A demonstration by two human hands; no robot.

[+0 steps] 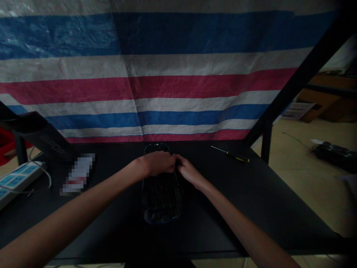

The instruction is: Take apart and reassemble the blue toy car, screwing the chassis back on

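A dark toy car point(161, 203) lies lengthwise in the middle of the black table point(220, 208), its underside hard to make out in the dim light. My left hand point(160, 163) reaches across the car's far half with its fingers curled together at the right side. Beside that same edge, my right hand point(187, 171) has its thumb and fingers pinched, meeting the left fingertips. What the fingers grip, if anything, is hidden. To the right lies a screwdriver point(237, 158) with a yellow and black handle, apart from both hands.
On the left are a white power strip point(19, 178) with a cable, a pixelated flat object point(79, 174) and a dark bag-like item with lettering point(52, 145). A striped sheet point(178, 89) hangs behind the table. Black frame posts point(267, 143) stand at its sides.
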